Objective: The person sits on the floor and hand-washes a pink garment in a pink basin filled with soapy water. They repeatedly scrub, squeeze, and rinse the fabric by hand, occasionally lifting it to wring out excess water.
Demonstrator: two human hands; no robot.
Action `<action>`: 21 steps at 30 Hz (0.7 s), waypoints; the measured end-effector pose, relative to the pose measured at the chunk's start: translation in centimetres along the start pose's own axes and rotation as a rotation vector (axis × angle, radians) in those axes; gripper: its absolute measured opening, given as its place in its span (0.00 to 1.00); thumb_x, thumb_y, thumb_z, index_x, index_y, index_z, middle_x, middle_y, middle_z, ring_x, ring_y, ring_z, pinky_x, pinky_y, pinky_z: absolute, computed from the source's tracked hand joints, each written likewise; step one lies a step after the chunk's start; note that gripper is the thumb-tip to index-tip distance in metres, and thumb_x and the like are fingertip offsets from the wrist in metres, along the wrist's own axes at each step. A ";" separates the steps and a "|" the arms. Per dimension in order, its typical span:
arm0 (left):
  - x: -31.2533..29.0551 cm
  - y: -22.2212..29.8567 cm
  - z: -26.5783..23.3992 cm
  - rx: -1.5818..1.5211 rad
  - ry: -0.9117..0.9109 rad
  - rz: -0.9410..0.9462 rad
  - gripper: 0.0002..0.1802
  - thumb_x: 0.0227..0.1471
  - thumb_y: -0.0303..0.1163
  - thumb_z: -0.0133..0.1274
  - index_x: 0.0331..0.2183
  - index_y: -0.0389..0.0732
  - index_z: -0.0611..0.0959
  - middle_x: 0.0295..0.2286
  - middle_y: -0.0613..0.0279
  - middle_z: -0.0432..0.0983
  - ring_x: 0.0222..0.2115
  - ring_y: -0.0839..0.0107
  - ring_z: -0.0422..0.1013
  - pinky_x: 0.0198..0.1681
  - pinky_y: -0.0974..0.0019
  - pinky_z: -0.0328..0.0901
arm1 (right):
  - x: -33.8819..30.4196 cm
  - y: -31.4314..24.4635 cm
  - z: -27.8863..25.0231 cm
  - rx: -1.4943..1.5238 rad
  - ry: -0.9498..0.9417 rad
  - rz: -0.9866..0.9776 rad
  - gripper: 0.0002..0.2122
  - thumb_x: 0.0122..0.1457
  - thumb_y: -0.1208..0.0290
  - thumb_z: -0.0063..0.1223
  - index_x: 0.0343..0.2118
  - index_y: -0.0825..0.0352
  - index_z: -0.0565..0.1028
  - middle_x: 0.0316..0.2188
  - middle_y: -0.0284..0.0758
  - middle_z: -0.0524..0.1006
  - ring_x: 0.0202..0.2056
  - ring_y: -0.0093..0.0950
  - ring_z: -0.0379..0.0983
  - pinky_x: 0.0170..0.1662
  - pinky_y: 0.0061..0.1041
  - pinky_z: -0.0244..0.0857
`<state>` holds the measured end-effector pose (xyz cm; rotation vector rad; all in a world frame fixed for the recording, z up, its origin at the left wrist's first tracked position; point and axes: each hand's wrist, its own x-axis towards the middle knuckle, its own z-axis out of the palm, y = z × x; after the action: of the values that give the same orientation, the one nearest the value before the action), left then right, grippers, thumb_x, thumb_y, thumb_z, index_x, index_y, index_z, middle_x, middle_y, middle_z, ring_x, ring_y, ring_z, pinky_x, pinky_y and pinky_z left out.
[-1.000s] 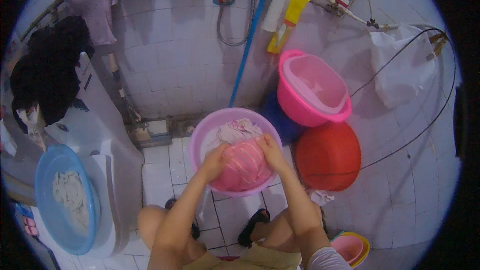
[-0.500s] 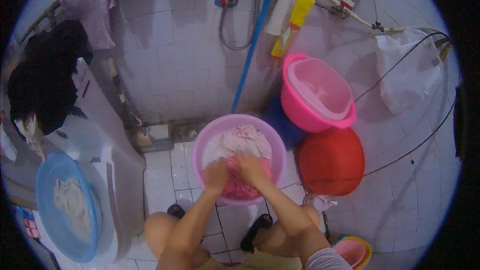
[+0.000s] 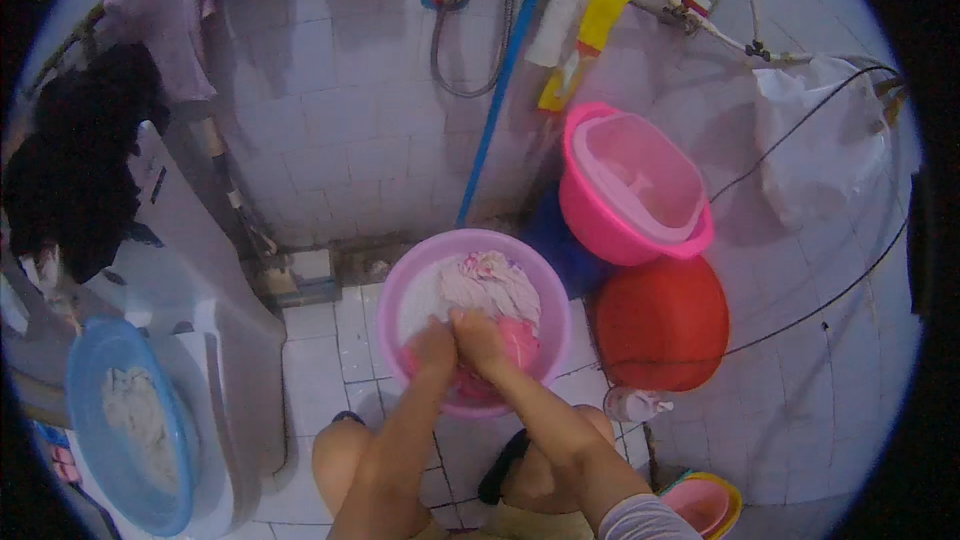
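A lilac-pink basin [image 3: 560, 340] stands on the tiled floor with sudsy water [image 3: 422, 295] in it. Inside lie a pale pink patterned cloth [image 3: 495, 285] at the back and a bright pink cloth [image 3: 517, 340] nearer to me. My left hand [image 3: 432, 345] and my right hand [image 3: 477, 337] press close together over the bright pink cloth, left of the basin's middle. Both look closed on it; the fingertips are mostly hidden, and part of the cloth shows below my wrists.
A white washing machine [image 3: 245, 360] stands at left, carrying a blue basin [image 3: 185, 440] with pale cloth and a dark garment [image 3: 75, 160]. At right are a red basin [image 3: 665, 325], stacked pink basins [image 3: 585, 180] and a white bottle [image 3: 632, 403]. A blue pole [image 3: 495, 110] leans against the wall.
My hands have come together, the right shifting left toward the left one. More of the bright pink cloth shows at the right. The view has shifted slightly.
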<state>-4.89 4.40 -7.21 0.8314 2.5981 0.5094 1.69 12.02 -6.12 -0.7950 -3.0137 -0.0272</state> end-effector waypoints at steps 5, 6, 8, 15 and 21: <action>1.5 -2.9 1.4 -0.596 0.136 0.083 0.20 0.56 0.40 0.41 0.41 0.33 0.74 0.34 0.48 0.75 0.32 0.56 0.73 0.33 0.58 0.67 | 0.5 2.6 -3.3 0.735 0.036 0.048 0.12 0.59 0.60 0.43 0.36 0.63 0.71 0.34 0.43 0.74 0.37 0.42 0.71 0.39 0.38 0.64; 1.2 -2.3 0.4 -0.774 0.020 -0.010 0.20 0.57 0.41 0.40 0.42 0.34 0.74 0.34 0.50 0.75 0.34 0.59 0.73 0.35 0.58 0.66 | 0.0 2.5 -5.1 0.839 -0.041 0.139 0.12 0.59 0.59 0.44 0.37 0.63 0.71 0.35 0.44 0.74 0.37 0.43 0.71 0.39 0.38 0.64; 0.7 -0.2 -3.2 -1.128 -0.216 -0.199 0.22 0.59 0.42 0.38 0.44 0.34 0.74 0.34 0.53 0.76 0.38 0.65 0.71 0.39 0.60 0.64 | -1.9 1.0 -7.1 0.901 0.072 0.077 0.12 0.58 0.59 0.45 0.37 0.62 0.71 0.35 0.44 0.74 0.37 0.43 0.71 0.39 0.38 0.64; -1.1 1.0 -1.3 -1.677 -0.388 0.003 0.22 0.55 0.44 0.43 0.39 0.35 0.77 0.32 0.58 0.75 0.33 0.69 0.70 0.36 0.62 0.64 | -3.7 -3.2 -10.1 0.538 0.219 0.114 0.12 0.57 0.59 0.46 0.36 0.62 0.72 0.30 0.43 0.75 0.33 0.44 0.71 0.35 0.40 0.64; -1.1 1.3 0.0 -1.468 -0.313 -0.048 0.21 0.54 0.44 0.46 0.35 0.35 0.79 0.30 0.65 0.75 0.31 0.71 0.69 0.35 0.63 0.63 | -0.8 0.1 -7.7 0.732 0.268 0.299 0.14 0.58 0.60 0.41 0.31 0.66 0.74 0.27 0.46 0.74 0.34 0.47 0.71 0.35 0.42 0.63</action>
<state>-3.46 4.67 -6.37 0.2440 1.3100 1.7199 2.57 11.49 1.57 -1.0130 -2.3354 0.8377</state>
